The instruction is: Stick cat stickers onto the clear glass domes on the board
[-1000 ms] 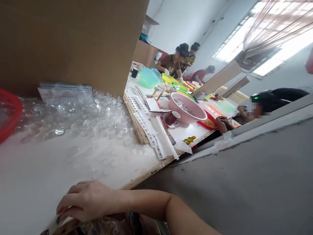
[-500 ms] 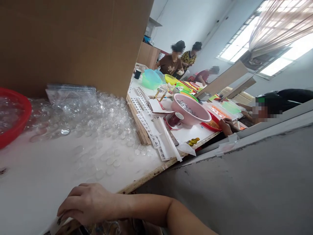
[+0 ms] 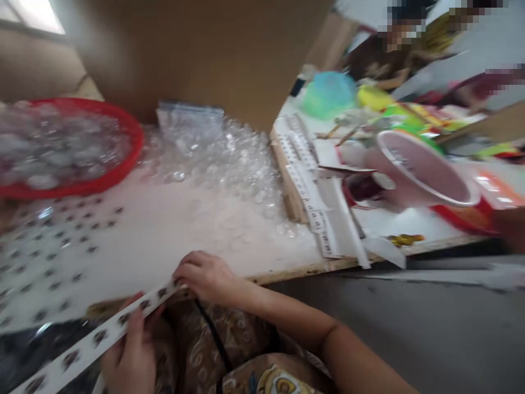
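A long white strip of stickers (image 3: pixel 86 340) with a row of dark printed motifs slants across the table's front edge. My right hand (image 3: pixel 207 278) pinches its upper right end. Farther down the strip, my left hand (image 3: pixel 133 350) is closed on it, thumb on top and fingers beneath. Clear round plastic pieces (image 3: pixel 241 158) lie heaped on the white tabletop (image 3: pixel 164 219) beyond my hands. On the left, many small dark motifs (image 3: pixel 53 257) are spread in rows over the surface; blur hides their detail.
A red basin (image 3: pixel 137 145) full of clear pieces stands at the left, near a tall cardboard sheet (image 3: pixel 197 49). More printed strips (image 3: pixel 303 180), a dark red mug (image 3: pixel 367 187) and a pink basin (image 3: pixel 422 175) are to the right. Co-workers sit behind, partly cut off.
The view has swung left, bringing more of the red basin, the dark motifs and my left hand into sight. The sticker strip now stretches between both hands.
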Demonstrator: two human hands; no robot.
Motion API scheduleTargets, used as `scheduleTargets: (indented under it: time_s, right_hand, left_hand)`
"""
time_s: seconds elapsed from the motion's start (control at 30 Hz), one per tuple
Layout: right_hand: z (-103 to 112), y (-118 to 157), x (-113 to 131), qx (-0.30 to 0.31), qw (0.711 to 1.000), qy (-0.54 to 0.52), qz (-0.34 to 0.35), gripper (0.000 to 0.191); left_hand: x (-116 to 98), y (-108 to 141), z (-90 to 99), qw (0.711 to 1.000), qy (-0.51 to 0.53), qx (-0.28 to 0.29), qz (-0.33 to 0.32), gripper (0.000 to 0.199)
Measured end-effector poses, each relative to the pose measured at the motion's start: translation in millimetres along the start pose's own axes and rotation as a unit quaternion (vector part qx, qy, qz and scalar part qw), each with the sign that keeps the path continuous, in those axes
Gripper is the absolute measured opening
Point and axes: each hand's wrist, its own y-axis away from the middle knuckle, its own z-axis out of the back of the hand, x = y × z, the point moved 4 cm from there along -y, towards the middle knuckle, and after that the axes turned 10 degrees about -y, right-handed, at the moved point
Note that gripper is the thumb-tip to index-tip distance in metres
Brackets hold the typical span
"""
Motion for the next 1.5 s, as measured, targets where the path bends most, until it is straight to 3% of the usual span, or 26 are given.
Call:
scheduleTargets:
  time_s: [0.17,0.27,0.33,0.43,0.57,0.83,1.13,1.33,1.5]
  right_hand:
    - [11.6,11.8,2.2,-0.071,0.988,-0.134,0.008,0.010]
    - [33.6,10.4,-15.8,-0.158,0.962,-0.212,-0.072,0.009]
    - [44.5,7.3,-31.6,-0.174,0.951,-0.208,-0.151,0.010]
    - [44.7,-0.4,-44.6,-0.095,0.958,-0.170,-0.209,0.008]
    - [30.0,-11.0,-42.4,-0.001,0.970,-0.132,-0.205,0.006]
    - [13.5,-22.3,-41.7,0.046,0.975,-0.066,-0.207,0.008]
    - [-3.5,-35.6,-25.1,0.091,0.977,0.085,-0.172,0.013]
    - [-3.9,-45.1,-20.9,0.053,0.984,0.019,-0.168,0.028]
    - [-0.9,-22.3,10.0,0.097,0.982,-0.149,-0.069,0.007]
  left_hand:
    - [9.4,13.2,13.6,0.998,0.021,0.003,0.055,0.033]
    - [12.6,16.4,20.2,0.998,0.024,-0.004,0.065,0.035]
    - [15.0,17.7,23.2,0.997,0.031,-0.003,0.071,0.036]
    - [18.1,18.3,24.3,0.997,0.029,0.008,0.076,0.035]
    - [19.3,16.8,22.4,0.996,0.026,0.033,0.075,0.031]
    - [22.9,13.9,22.3,0.995,0.030,0.054,0.076,0.031]
    - [19.8,13.8,19.5,0.996,0.020,0.050,0.071,0.033]
    - [13.9,17.4,18.5,0.997,0.022,0.043,0.057,0.033]
    - [10.6,17.7,16.3,0.998,0.020,0.045,0.043,0.037]
